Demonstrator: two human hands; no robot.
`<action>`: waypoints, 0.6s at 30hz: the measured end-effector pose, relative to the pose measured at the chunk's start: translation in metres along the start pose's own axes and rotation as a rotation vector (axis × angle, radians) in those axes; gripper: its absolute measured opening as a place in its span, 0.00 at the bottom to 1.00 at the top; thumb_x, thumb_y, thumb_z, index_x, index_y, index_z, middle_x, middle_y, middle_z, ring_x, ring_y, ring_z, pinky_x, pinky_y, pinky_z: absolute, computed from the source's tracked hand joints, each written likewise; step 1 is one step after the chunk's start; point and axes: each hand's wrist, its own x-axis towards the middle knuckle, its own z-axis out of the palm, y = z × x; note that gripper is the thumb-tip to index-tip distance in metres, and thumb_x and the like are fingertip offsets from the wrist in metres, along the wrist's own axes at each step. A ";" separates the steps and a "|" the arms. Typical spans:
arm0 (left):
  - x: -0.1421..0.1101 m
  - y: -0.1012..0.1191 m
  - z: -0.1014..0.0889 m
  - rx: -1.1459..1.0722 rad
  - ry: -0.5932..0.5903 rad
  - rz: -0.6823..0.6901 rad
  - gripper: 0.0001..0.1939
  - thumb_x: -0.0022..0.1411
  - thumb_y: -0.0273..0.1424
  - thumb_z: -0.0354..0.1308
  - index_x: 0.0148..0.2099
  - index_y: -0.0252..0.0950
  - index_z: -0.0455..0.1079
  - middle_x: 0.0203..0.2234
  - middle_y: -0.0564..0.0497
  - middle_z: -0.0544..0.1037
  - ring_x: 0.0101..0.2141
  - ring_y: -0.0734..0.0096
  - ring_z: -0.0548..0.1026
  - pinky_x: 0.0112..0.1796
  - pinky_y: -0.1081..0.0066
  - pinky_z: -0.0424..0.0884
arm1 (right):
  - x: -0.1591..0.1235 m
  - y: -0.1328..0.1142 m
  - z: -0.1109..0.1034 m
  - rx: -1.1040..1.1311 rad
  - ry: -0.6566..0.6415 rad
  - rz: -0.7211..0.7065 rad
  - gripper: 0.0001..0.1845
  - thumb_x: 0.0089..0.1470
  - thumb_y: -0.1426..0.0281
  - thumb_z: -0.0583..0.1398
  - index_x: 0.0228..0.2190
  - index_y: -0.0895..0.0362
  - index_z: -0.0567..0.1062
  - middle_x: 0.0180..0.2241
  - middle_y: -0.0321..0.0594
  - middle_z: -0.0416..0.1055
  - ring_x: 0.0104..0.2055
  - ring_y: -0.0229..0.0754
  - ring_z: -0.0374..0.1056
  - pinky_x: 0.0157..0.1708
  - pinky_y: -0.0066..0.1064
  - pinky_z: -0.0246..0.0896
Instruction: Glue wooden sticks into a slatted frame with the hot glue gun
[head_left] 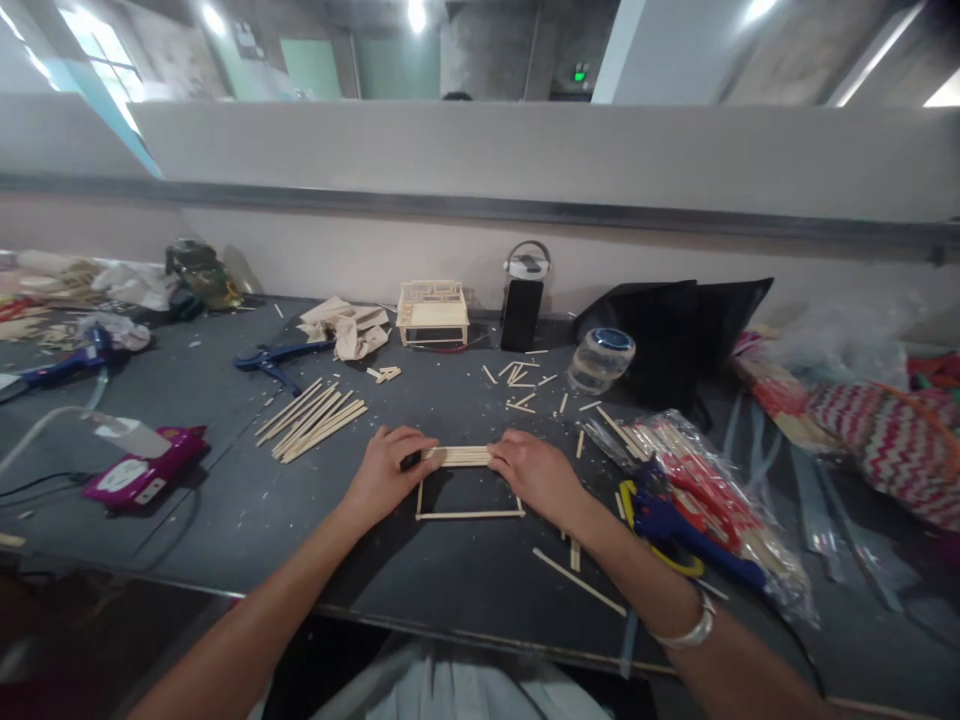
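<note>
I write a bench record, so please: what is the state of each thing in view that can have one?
Left hand: gripping left end of stick row
Right hand: gripping its right end
Stick frame: flat, near corners joined
Small model: standing
Phone: propped upright, dark
Jar: upright, lid on
Pliers: handles spread
Power strip: adapter plugged in
Paper: crumpled
Stick bag: lying; opening unclear

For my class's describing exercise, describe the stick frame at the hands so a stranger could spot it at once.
Find the middle of the dark table, between the left hand and right hand. There is the frame, a rectangle of thin wooden sticks, with several side by side along its far edge. Unlike the loose sticks to its left, it outlines a patch of table.
</note>
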 end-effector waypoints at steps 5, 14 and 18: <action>0.002 -0.032 -0.039 0.280 0.103 -0.193 0.12 0.62 0.36 0.53 0.42 0.40 0.76 0.39 0.48 0.79 0.41 0.63 0.74 0.45 0.64 0.65 | -0.003 0.013 -0.007 0.099 0.157 0.024 0.13 0.63 0.69 0.53 0.39 0.54 0.78 0.37 0.38 0.76 0.40 0.39 0.71 0.41 0.27 0.62; -0.008 -0.080 -0.083 0.516 0.027 -0.457 0.12 0.55 0.32 0.51 0.25 0.38 0.74 0.24 0.44 0.77 0.29 0.59 0.73 0.31 0.67 0.62 | -0.028 0.034 -0.045 0.090 0.430 0.129 0.15 0.60 0.66 0.52 0.40 0.57 0.77 0.39 0.45 0.77 0.43 0.47 0.72 0.44 0.38 0.64; -0.008 -0.085 -0.083 0.489 0.017 -0.508 0.11 0.54 0.32 0.51 0.25 0.39 0.74 0.23 0.47 0.77 0.26 0.62 0.72 0.26 0.70 0.59 | -0.082 0.068 -0.049 -0.068 0.505 0.257 0.18 0.58 0.65 0.50 0.42 0.56 0.75 0.41 0.47 0.76 0.44 0.50 0.72 0.46 0.44 0.65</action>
